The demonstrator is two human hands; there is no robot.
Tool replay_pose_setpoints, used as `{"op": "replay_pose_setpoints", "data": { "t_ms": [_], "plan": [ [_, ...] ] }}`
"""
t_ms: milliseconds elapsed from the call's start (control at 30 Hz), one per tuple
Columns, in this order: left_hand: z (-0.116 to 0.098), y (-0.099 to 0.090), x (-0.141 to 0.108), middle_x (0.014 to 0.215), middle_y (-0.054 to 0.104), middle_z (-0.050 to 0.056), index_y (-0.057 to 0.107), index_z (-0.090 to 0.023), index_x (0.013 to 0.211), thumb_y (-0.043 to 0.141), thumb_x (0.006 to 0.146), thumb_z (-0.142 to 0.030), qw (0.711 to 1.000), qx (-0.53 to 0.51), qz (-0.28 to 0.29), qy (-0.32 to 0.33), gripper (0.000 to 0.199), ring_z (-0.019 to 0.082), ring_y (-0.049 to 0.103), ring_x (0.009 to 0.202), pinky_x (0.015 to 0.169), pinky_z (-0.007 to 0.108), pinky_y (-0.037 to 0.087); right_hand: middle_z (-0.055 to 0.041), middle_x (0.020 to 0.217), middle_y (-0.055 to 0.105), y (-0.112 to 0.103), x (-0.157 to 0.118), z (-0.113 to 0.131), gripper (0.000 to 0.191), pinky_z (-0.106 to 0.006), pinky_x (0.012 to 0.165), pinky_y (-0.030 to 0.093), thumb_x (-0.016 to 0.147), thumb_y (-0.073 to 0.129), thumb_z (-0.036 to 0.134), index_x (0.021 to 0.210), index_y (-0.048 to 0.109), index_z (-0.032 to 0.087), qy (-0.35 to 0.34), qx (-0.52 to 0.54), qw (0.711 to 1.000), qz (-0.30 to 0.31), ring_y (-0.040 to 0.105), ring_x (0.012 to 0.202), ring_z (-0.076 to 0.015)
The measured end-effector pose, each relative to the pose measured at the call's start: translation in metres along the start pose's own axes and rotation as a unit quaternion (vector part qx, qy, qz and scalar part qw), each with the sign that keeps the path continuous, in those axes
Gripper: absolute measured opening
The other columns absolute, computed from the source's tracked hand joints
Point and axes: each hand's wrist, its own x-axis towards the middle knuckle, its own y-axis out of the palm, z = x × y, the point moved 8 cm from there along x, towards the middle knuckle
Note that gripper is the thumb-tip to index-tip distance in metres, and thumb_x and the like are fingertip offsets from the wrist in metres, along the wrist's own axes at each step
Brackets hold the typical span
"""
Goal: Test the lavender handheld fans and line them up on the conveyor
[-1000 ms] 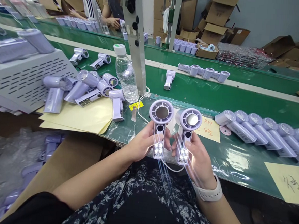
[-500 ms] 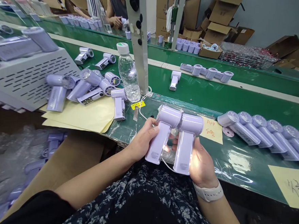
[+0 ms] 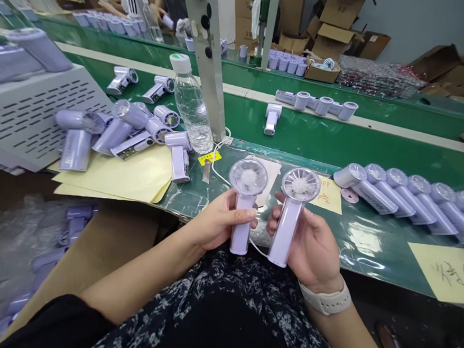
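Two lilac handheld fans are held upright side by side over the bench's near edge, their round clear-fronted heads facing me. My left hand (image 3: 223,221) is closed around the handle of the left fan (image 3: 248,178), thumb across its front. The right fan (image 3: 300,185) has its handle in the grip of my right hand (image 3: 312,248), whose wrist wears a pale watch band. Between and below the fans runs a white cable (image 3: 258,248). A white paper (image 3: 269,179) lies on the bench behind them.
A row of fans (image 3: 416,203) lies on the right, near a yellow note (image 3: 447,271). Left of me, piled fans (image 3: 119,129) rest on yellow sheets (image 3: 112,181) beside a perforated grey box (image 3: 41,113). A water bottle (image 3: 192,107) stands by a metal post (image 3: 210,61).
Both fans have been turned in my hands, so their round fronts now face me instead of their sides. They are slightly farther apart, and my view has shifted a little.
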Motion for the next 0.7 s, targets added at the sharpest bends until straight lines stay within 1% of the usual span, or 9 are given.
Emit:
{"op": "replay_pose_setpoints", "data": {
  "t_ms": [67, 133, 267, 333, 400, 433, 533, 600, 700],
  "plan": [
    [0.003, -0.006, 0.002, 0.080, 0.066, 0.000, 0.065, -0.014, 0.107, 0.094, 0.065, -0.030, 0.999, -0.021, -0.023, -0.014, 0.053, 0.012, 0.062, 0.067, 0.067, 0.025, 0.050, -0.0043, 0.080, 0.070, 0.003, 0.000, -0.002, 0.030, -0.027, 0.063, 0.057, 0.090, 0.062, 0.047, 0.081, 0.073, 0.020, 0.006, -0.003, 1.000, 0.016, 0.061, 0.066, -0.0158],
    [-0.001, -0.007, 0.001, 0.087, 0.069, 0.004, 0.067, -0.013, 0.105, 0.090, 0.067, -0.032, 0.999, -0.046, -0.026, -0.002, 0.048, 0.015, 0.065, 0.073, 0.070, 0.027, 0.053, -0.0046, 0.079, 0.069, 0.006, -0.001, 0.001, 0.032, -0.028, 0.061, 0.054, 0.092, 0.058, 0.048, 0.081, 0.070, 0.020, -0.007, -0.004, 1.000, 0.023, 0.059, 0.062, -0.0154],
    [-0.011, 0.001, -0.002, 0.098, 0.077, 0.011, 0.067, -0.013, 0.103, 0.076, 0.076, -0.030, 0.997, -0.069, 0.030, 0.022, 0.033, 0.023, 0.073, 0.085, 0.080, 0.035, 0.056, -0.0045, 0.086, 0.068, 0.003, -0.001, 0.007, 0.029, -0.028, 0.055, 0.051, 0.090, 0.061, 0.049, 0.087, 0.069, 0.021, -0.032, 0.002, 0.999, 0.015, 0.060, 0.065, -0.0165],
    [-0.015, 0.002, -0.003, 0.101, 0.078, 0.011, 0.066, -0.015, 0.108, 0.073, 0.079, -0.025, 0.998, -0.050, 0.034, 0.031, 0.032, 0.026, 0.075, 0.089, 0.082, 0.037, 0.057, -0.0044, 0.087, 0.067, 0.001, -0.001, 0.011, 0.027, -0.027, 0.052, 0.050, 0.087, 0.066, 0.049, 0.089, 0.071, 0.022, -0.052, -0.001, 0.998, 0.024, 0.062, 0.071, -0.0186],
    [-0.017, 0.000, -0.004, 0.107, 0.079, 0.010, 0.065, -0.017, 0.116, 0.074, 0.080, -0.021, 0.999, -0.015, 0.023, 0.042, 0.037, 0.027, 0.077, 0.094, 0.082, 0.037, 0.057, -0.0049, 0.086, 0.068, -0.003, -0.001, 0.015, 0.025, -0.030, 0.055, 0.053, 0.087, 0.068, 0.048, 0.093, 0.072, 0.024, -0.079, -0.021, 0.996, 0.029, 0.063, 0.076, -0.0209],
    [-0.018, -0.001, -0.005, 0.109, 0.079, 0.010, 0.065, -0.018, 0.118, 0.076, 0.080, -0.021, 0.999, 0.006, 0.019, 0.047, 0.040, 0.028, 0.077, 0.096, 0.082, 0.036, 0.057, -0.0053, 0.087, 0.069, -0.005, -0.001, 0.017, 0.025, -0.033, 0.060, 0.056, 0.089, 0.067, 0.048, 0.095, 0.072, 0.025, -0.092, -0.033, 0.995, 0.022, 0.064, 0.077, -0.0219],
    [-0.020, 0.000, -0.006, 0.110, 0.079, 0.012, 0.066, -0.017, 0.120, 0.083, 0.080, -0.026, 0.997, 0.056, 0.023, 0.057, 0.044, 0.025, 0.076, 0.093, 0.080, 0.033, 0.057, -0.0063, 0.092, 0.074, -0.014, -0.002, 0.018, 0.027, -0.041, 0.076, 0.060, 0.090, 0.066, 0.048, 0.104, 0.072, 0.026, -0.104, -0.047, 0.993, -0.025, 0.069, 0.083, -0.0247],
    [-0.019, 0.001, -0.006, 0.107, 0.079, 0.013, 0.067, -0.016, 0.121, 0.087, 0.078, -0.033, 0.996, 0.068, 0.029, 0.056, 0.050, 0.024, 0.076, 0.090, 0.077, 0.031, 0.057, -0.0065, 0.095, 0.077, -0.016, -0.001, 0.016, 0.030, -0.041, 0.074, 0.061, 0.090, 0.067, 0.047, 0.112, 0.070, 0.027, -0.093, -0.037, 0.994, -0.051, 0.072, 0.085, -0.0258],
    [-0.016, 0.001, -0.005, 0.105, 0.079, 0.012, 0.066, -0.016, 0.126, 0.091, 0.073, -0.039, 0.996, 0.072, 0.030, 0.048, 0.063, 0.023, 0.075, 0.090, 0.074, 0.029, 0.056, -0.0067, 0.097, 0.079, -0.013, 0.001, 0.013, 0.032, -0.039, 0.066, 0.060, 0.092, 0.065, 0.043, 0.119, 0.068, 0.028, -0.080, -0.028, 0.995, -0.054, 0.074, 0.079, -0.0252]
  ]
}}
